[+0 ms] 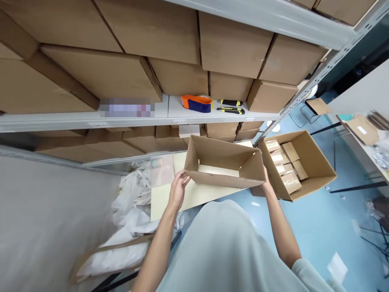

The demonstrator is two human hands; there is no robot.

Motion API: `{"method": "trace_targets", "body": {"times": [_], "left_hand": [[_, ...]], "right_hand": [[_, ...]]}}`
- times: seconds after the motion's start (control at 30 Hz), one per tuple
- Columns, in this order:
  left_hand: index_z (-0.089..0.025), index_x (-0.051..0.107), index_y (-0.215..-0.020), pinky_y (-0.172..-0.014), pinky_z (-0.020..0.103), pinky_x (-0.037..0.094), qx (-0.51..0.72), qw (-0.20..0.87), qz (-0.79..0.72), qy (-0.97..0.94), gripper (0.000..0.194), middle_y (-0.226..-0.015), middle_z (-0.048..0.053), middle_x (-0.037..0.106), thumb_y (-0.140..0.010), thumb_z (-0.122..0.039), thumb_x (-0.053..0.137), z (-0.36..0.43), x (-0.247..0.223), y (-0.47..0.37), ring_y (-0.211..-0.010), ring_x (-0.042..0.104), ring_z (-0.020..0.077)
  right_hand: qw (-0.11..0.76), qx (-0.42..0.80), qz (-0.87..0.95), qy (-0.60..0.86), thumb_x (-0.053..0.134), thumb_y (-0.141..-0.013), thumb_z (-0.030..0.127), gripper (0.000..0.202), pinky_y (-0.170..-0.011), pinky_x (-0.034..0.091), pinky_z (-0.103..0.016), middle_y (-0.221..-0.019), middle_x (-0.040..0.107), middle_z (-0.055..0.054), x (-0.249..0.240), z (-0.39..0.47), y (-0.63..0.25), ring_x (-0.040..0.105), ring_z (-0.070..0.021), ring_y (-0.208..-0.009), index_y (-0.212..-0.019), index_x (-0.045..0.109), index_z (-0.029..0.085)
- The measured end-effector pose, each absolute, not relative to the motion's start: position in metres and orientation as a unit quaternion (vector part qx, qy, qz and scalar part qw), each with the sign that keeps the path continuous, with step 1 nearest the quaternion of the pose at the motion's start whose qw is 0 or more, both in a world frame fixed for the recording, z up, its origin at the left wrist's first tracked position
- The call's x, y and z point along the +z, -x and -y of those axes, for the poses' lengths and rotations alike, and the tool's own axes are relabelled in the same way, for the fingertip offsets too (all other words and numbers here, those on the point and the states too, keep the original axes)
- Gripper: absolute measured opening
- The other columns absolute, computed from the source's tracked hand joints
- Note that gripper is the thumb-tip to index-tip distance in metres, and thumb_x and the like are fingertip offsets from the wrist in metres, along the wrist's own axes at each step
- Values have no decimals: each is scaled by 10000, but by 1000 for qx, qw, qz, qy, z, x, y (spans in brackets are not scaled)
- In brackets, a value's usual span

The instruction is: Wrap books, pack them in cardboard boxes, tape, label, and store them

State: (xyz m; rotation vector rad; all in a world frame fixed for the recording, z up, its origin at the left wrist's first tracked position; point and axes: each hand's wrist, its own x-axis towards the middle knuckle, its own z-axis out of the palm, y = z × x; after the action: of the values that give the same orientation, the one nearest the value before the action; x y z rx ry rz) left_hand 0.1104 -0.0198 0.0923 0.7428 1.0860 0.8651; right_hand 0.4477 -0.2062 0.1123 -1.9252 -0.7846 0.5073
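Observation:
A cardboard box (225, 178), its top open, is held between my two hands above a cream-coloured board (165, 198). At its left front corner my left hand (178, 188) grips the cardboard, thumb and fingers against the wall. My right hand (266, 183) holds the right end, most of its fingers hidden behind the box. A pale surface shows at the bottom inside; I cannot tell whether it is the box's floor or the board seen through it.
Cardboard boxes (179, 77) fill the shelves ahead. On the shelf edge lie an orange and blue tape dispenser (197, 103) and several utility knives (231, 110). A large carton (319, 162) with small boxes stands at right. White wrapping (130, 223) heaps at left.

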Motion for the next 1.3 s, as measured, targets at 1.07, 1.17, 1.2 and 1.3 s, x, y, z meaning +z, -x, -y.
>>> {"method": "trace_targets", "body": {"times": [1.07,1.17,1.2,1.3], "left_hand": [[-306,864,-1228,-697,299,333,322,283,-613,-664,328,-842,33,571,-928,-292,731,36,180,-136,-668,440,223],[-306,844,-1275,-662,303,334,277,251,-616,-693,353,-853,32,590,-961,-356,690,37,179,-134,-653,472,208],[-308,829,-1309,-660,302,347,253,242,-617,-705,372,-868,33,597,-985,-376,659,39,181,-134,-658,495,205],[-306,751,-1448,-679,302,408,171,224,-611,-740,454,-958,43,634,-1063,-434,548,44,188,-138,-711,586,205]], "right_hand": [[244,109,548,793,636,-1054,565,545,-641,428,-317,-727,731,-30,198,113,-528,664,-241,-638,-1452,750,211],[246,109,559,784,644,-1054,518,427,-711,483,-336,-837,804,-72,199,74,-547,727,-268,-739,-1283,836,214],[242,108,557,787,645,-1053,493,380,-734,499,-341,-852,812,-76,200,62,-551,741,-274,-767,-1214,853,219],[232,111,528,810,643,-1047,432,308,-786,542,-353,-808,799,-65,202,36,-553,772,-285,-809,-1159,828,212]]}}
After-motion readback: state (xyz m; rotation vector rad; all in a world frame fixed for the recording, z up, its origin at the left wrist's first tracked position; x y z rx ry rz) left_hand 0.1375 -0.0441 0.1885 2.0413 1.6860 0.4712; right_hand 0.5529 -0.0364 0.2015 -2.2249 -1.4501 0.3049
